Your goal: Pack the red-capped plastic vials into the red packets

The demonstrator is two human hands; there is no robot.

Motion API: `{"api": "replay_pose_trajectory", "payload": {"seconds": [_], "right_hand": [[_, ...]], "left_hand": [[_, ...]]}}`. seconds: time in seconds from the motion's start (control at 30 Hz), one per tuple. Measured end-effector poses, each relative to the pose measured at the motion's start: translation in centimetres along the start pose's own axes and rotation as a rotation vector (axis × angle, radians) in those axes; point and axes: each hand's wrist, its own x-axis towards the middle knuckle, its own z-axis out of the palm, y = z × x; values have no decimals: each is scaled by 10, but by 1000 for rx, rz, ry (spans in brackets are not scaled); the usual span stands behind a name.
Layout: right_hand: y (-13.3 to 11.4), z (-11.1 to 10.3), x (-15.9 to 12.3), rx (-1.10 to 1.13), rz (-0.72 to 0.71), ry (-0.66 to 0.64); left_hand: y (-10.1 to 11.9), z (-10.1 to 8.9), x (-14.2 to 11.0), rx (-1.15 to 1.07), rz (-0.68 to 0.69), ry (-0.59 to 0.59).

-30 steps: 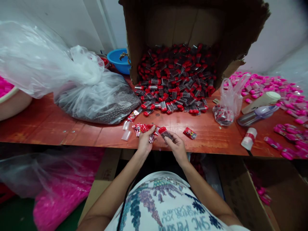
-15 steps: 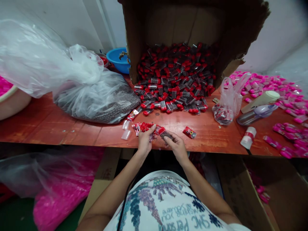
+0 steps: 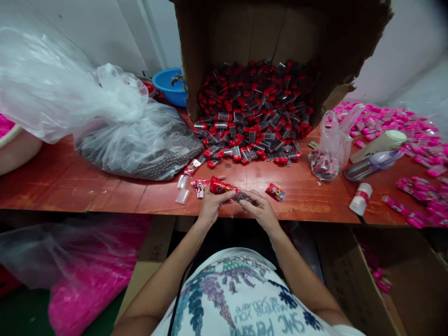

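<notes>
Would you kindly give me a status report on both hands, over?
Left hand holding red wrapper. Right hand gripping small container at wrapper's end. Loose packet nearby, not in the way.

Left hand (image 3: pixel 211 205) and right hand (image 3: pixel 262 210) close together, fingers curled inward; both forearms reach forward, converging at the hands.

I'm in what looks like a small packing workshop. My long red bench (image 3: pixel 126 198) bears heaps of small red-capped containers (image 3: pixel 254 116) and pink ones (image 3: pixel 395 126), with a torn cardboard box (image 3: pixel 269 32) and bulging plastic sack (image 3: pixel 140 140).
</notes>
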Motion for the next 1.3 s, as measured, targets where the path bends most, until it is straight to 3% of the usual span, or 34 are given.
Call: {"api": "replay_pose_trajectory", "payload": {"seconds": [0.13,0.37,0.57,0.77,1.03,1.23,1.3], "right_hand": [[-3,-4,-1,-119,-97,-15],[0,5,-6,169,90,75],[0,7,-6,-23,-68,157],[-1,1,-3,188,91,102],[-1,8,-7,75,-40,154],[0,18,-6,302,96,181],[1,20,-6,332,80,204]], "left_hand": [[3,-1,-2,32,11,-37],[11,5,-5,-51,4,-98],[8,6,-5,10,40,-19],[16,8,-8,8,7,-117],[9,13,-6,58,52,-29],[6,16,-6,87,44,-78],[4,17,-7,86,45,-90]]}}
